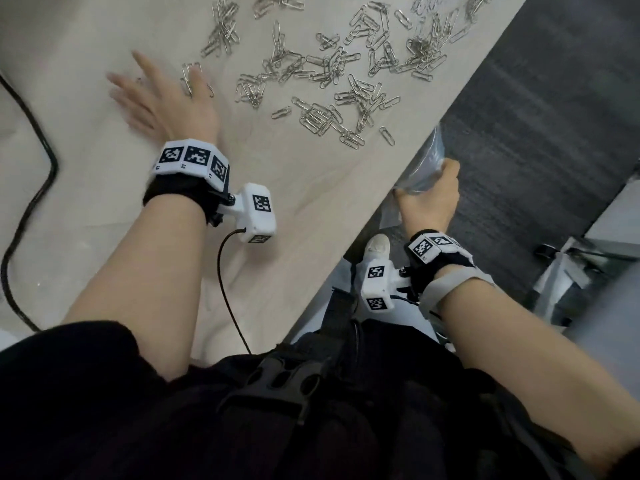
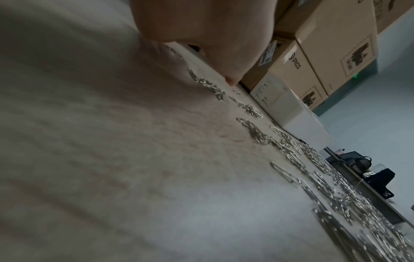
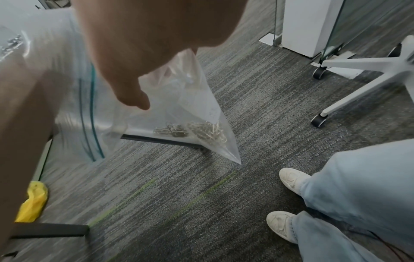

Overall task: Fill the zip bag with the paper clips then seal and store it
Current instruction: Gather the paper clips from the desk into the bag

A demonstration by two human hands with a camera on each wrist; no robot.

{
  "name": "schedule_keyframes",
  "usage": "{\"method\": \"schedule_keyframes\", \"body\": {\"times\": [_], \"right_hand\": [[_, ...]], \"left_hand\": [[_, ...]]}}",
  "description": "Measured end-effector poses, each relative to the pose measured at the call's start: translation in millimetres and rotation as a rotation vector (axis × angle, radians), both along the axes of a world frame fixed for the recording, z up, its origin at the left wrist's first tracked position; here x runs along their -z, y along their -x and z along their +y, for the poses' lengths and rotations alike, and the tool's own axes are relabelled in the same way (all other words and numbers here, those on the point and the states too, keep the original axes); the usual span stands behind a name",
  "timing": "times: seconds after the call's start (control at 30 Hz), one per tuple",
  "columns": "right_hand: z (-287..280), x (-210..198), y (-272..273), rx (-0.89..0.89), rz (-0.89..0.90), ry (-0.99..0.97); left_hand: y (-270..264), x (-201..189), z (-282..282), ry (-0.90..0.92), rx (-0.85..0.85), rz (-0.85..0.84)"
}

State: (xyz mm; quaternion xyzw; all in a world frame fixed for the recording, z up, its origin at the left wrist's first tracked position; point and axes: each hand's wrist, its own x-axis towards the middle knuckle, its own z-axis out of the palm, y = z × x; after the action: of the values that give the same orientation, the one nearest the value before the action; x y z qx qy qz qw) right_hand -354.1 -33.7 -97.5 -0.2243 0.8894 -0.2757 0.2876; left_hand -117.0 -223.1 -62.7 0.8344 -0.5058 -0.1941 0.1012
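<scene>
Many silver paper clips (image 1: 332, 71) lie scattered over the far half of the light wooden table (image 1: 104, 209). My left hand (image 1: 162, 95) lies flat on the table with fingers spread, its thumb side touching a few clips (image 1: 188, 77). My right hand (image 1: 429, 195) is off the table's right edge and grips the clear zip bag (image 3: 183, 113) near its mouth, by the green zip strip (image 3: 91, 113). The bag hangs over the floor with some paper clips (image 3: 190, 131) in its bottom corner. In the left wrist view the clips (image 2: 291, 150) run along the tabletop past my left hand (image 2: 201, 40).
A black cable (image 1: 31, 202) runs along the table's left side. Grey carpet (image 1: 519, 133) lies beyond the table edge, with a white chair base on castors (image 3: 349, 70), my shoes (image 3: 291, 179) and a yellow object (image 3: 33, 203). Cardboard boxes (image 2: 313, 58) stand behind the table.
</scene>
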Motion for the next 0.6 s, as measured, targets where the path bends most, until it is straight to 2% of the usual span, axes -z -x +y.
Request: {"method": "schedule_keyframes", "body": {"times": [0.1,0.27,0.37,0.5,0.6], "right_hand": [[1,0,0,0.023,0.008,0.011],[5,2,-2,0.046,0.006,0.008],[8,2,-2,0.048,-0.001,0.015],[14,1,2,0.055,-0.001,0.017],[15,1,3,0.049,0.016,0.015]], "left_hand": [[3,7,-1,-0.048,0.048,-0.021],[36,15,24,-0.020,0.350,0.011],[56,15,41,-0.015,0.470,0.068],[70,11,57,0.029,0.553,0.244],[69,7,45,0.130,0.571,0.388]]}}
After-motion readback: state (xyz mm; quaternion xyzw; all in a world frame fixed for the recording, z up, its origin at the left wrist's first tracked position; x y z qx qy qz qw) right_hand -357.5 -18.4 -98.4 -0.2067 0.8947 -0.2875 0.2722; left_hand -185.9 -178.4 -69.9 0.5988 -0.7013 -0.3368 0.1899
